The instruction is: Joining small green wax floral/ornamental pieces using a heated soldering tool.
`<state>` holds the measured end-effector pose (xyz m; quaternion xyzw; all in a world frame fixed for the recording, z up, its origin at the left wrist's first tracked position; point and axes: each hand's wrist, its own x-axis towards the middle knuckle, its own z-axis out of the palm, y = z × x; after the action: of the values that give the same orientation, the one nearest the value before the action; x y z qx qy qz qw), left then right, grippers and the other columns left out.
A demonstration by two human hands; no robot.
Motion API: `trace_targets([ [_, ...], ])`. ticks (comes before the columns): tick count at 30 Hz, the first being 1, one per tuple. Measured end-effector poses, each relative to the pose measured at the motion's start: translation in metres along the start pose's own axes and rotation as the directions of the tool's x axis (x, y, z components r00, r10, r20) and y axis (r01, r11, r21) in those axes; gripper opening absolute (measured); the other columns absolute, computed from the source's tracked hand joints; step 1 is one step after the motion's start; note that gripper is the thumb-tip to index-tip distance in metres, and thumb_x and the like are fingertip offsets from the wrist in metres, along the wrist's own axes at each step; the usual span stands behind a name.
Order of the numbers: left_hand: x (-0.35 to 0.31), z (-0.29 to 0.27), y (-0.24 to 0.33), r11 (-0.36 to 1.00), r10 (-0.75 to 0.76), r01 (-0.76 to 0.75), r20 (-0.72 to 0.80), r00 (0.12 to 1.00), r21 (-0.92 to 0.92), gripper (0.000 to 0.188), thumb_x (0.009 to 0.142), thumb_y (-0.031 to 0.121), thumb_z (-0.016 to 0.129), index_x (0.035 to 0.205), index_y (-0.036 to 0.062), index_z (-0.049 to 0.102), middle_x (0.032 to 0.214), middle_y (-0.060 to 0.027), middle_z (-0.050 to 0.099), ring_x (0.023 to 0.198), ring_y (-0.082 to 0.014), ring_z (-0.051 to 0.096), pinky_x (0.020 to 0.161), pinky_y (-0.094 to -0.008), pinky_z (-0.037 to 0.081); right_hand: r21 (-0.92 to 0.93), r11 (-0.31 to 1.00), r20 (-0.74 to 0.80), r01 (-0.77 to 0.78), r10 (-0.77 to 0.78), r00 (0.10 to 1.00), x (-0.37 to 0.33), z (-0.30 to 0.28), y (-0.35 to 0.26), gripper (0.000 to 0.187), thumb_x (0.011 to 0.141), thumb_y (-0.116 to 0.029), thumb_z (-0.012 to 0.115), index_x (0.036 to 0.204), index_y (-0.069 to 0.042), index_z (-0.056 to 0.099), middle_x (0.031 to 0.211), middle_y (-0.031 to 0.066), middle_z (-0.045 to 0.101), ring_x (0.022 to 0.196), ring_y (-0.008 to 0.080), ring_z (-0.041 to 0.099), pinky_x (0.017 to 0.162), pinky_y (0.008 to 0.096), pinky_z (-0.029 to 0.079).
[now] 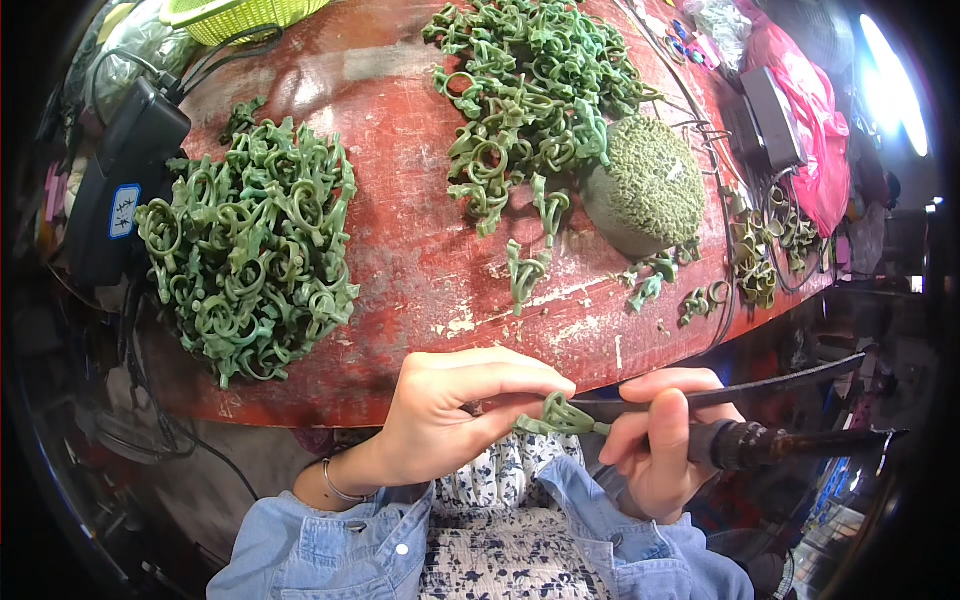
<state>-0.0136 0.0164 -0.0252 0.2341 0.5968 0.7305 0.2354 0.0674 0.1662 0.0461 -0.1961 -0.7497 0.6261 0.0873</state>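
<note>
Pinching green ring (556, 414) in left hand (440, 412), gripping black tool (750, 444) in right hand (662, 445); seemingly partway, cannot tell finished from waiting between left heap (255, 255) and far heap (545, 85).

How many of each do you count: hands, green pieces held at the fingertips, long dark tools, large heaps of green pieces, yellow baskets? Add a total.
Hands: 2 (left hand, right hand)
Held green piece: 1
Long dark tools: 2
Large green heaps: 2
Yellow basket: 1
Total: 8

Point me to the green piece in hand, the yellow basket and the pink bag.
Green piece (547, 424): head view, its body.
Yellow basket (228, 20): head view, its wall.
Pink bag (817, 130): head view, its side.
</note>
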Motion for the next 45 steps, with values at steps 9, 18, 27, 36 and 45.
trace_targets([
  [9, -0.002, 0.004, -0.002, 0.983, 0.095, -0.085, -0.054, 0.994, 0.162, 0.022, 0.068, -0.009, 0.063, 0.089, -0.0016, 0.066, 0.085, -0.0134, 0.066, 0.078, -0.0207, 0.065, 0.069, -0.0278, 0.052, -0.014, 1.000, 0.048, 0.006, -0.005, 0.999, 0.003, 0.006, 0.004, 0.018, 0.089, -0.014, 0.050, 0.094, 0.002, 0.057, 0.054, 0.0044, 0.057, 0.046, 0.0070, 0.052, 0.043, 0.0200, 0.040],
  [18, -0.002, 0.006, -0.003, 0.975, 0.129, -0.119, -0.045, 0.991, 0.190, 0.026, 0.068, -0.011, 0.060, 0.091, -0.0009, 0.066, 0.086, -0.0134, 0.065, 0.077, -0.0205, 0.065, 0.067, -0.0273, 0.052, -0.020, 0.999, -0.091, 0.050, -0.052, 0.994, -0.002, 0.024, 0.007, 0.031, 0.091, -0.031, 0.047, 0.090, 0.001, 0.050, 0.042, 0.0033, 0.048, 0.033, 0.0042, 0.031, 0.034, 0.0195, 0.022],
  [27, -0.001, 0.001, -0.003, 0.991, 0.072, -0.071, -0.005, 0.997, 0.112, 0.024, 0.068, -0.010, 0.061, 0.089, -0.0014, 0.066, 0.086, -0.0135, 0.066, 0.077, -0.0200, 0.065, 0.067, -0.0268, 0.052, 0.091, 0.989, 0.134, 0.118, -0.130, 0.982, 0.000, 0.007, 0.012, 0.032, 0.092, -0.030, 0.046, 0.098, 0.001, 0.053, 0.051, 0.0060, 0.056, 0.037, 0.0053, 0.040, 0.035, 0.0202, 0.032],
  [36, -0.001, 0.001, -0.002, 0.998, 0.050, -0.050, -0.010, 0.999, 0.024, 0.019, 0.070, -0.006, 0.064, 0.088, -0.0018, 0.066, 0.085, -0.0137, 0.066, 0.078, -0.0209, 0.065, 0.069, -0.0281, 0.053, 0.185, 0.969, -0.063, 0.161, -0.151, 0.986, 0.001, 0.010, 0.013, 0.029, 0.093, -0.024, 0.044, 0.082, 0.003, 0.042, 0.042, 0.0027, 0.039, 0.028, 0.0056, 0.031, 0.027, 0.0187, 0.022],
  [45, -0.002, 0.003, -0.005, 0.987, 0.098, -0.093, -0.033, 0.995, 0.129, 0.027, 0.065, -0.012, 0.060, 0.088, -0.0003, 0.067, 0.085, -0.0127, 0.066, 0.077, -0.0197, 0.065, 0.067, -0.0276, 0.052, 0.020, 0.995, -0.052, 0.099, -0.098, 0.994, 0.003, 0.019, 0.009, 0.033, 0.090, -0.028, 0.050, 0.084, 0.005, 0.051, 0.040, 0.0038, 0.046, 0.031, 0.0040, 0.032, 0.032, 0.0191, 0.019],
])
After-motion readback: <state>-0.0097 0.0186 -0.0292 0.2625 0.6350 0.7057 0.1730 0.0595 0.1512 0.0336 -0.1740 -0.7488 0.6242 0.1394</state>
